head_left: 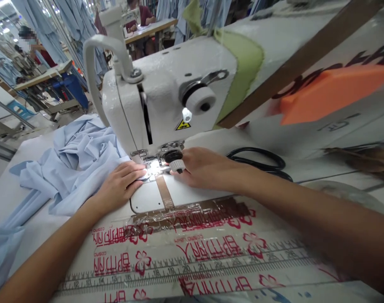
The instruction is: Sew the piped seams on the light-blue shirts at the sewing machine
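A white industrial sewing machine (pixel 166 105) stands in front of me, its needle area brightly lit. My left hand (pixel 124 183) lies flat, fingers together, pressing the edge of a light blue fabric (pixel 75 164) beside the presser foot (pixel 154 166). My right hand (pixel 204 168) rests on the metal plate (pixel 147 200) just right of the needle, fingers curled beside a black knob (pixel 174 160). What its fingertips hold is hidden.
Tape with red printing and a ruler scale (pixel 185 269) covers the table's near edge. A black cable (pixel 261 162) loops right of the machine. An orange piece (pixel 330 90) sits on the machine arm. Other people work at tables (pixel 43 78) behind.
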### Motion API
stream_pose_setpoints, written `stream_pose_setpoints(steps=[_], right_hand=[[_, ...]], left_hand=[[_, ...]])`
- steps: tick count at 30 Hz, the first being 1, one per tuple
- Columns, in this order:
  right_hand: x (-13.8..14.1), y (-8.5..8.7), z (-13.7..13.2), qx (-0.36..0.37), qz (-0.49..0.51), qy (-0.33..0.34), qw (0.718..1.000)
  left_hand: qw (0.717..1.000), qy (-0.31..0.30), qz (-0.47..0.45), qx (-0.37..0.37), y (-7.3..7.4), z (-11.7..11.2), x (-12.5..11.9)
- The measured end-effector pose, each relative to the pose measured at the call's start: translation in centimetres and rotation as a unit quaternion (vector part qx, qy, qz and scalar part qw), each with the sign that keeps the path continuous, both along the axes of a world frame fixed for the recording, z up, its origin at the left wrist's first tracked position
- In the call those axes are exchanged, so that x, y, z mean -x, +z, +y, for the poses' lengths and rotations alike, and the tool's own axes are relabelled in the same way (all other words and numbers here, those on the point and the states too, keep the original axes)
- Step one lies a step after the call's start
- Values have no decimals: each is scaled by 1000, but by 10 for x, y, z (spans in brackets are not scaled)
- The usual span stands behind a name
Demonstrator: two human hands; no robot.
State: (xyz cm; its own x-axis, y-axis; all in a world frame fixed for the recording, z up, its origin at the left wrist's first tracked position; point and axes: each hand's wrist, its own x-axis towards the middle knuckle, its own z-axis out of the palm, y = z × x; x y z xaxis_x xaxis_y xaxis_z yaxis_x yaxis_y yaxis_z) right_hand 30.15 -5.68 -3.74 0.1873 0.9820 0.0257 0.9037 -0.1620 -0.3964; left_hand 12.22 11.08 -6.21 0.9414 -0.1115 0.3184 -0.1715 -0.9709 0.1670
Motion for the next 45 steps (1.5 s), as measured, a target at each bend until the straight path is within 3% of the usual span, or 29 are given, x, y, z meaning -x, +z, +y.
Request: stream_pose_setpoints(steps=[5, 7, 10, 13, 16, 18, 22, 24, 28, 30, 33, 35, 38, 40, 43, 45], right_hand=[[0, -5, -3, 18, -38, 57, 997], [2, -6, -4, 36, -44, 64, 996], [14, -4, -8, 34, -40, 98, 994], [40, 2, -12, -21, 34, 147, 988], [72, 9, -9, -94, 142, 151, 974], [90, 14, -1, -107, 189, 150, 965], [110, 24, 12, -70, 269, 166, 946], [114, 28, 10, -50, 313, 165, 934], [120, 35, -1, -94, 291, 131, 943], [120, 39, -6, -129, 261, 99, 952], [105, 39, -21, -140, 156, 67, 976], [82, 34, -40, -111, -5, 13, 994], [30, 15, -76, 41, -222, -162, 961], [-6, -1, -96, 141, -234, -200, 941], [-45, -20, -108, 150, -227, -169, 947], [-55, -25, -108, 147, -210, -134, 957]], left_hand=[[999, 0, -14, -32, -3, -8, -7], [999, 25, 5, 39, -6, -7, -11], [977, 118, 16, 176, -4, 1, -11], [946, 221, -22, 237, 11, 7, 14], [922, 261, -23, 285, 28, -7, 60], [895, 257, -16, 365, 36, -24, 89], [775, 250, -31, 579, 43, -49, 124], [780, 252, -24, 572, 48, -55, 127], [845, 238, 35, 478, 56, -65, 117], [831, 228, 52, 505, 55, -69, 111], [778, 225, 81, 580, 50, -70, 106], [759, 231, 84, 603, 47, -68, 106], [741, 239, 63, 624, 44, -64, 109], [720, 244, 53, 647, 43, -62, 109], [708, 249, 47, 659, 43, -59, 108], [715, 241, 48, 655, 44, -59, 108]])
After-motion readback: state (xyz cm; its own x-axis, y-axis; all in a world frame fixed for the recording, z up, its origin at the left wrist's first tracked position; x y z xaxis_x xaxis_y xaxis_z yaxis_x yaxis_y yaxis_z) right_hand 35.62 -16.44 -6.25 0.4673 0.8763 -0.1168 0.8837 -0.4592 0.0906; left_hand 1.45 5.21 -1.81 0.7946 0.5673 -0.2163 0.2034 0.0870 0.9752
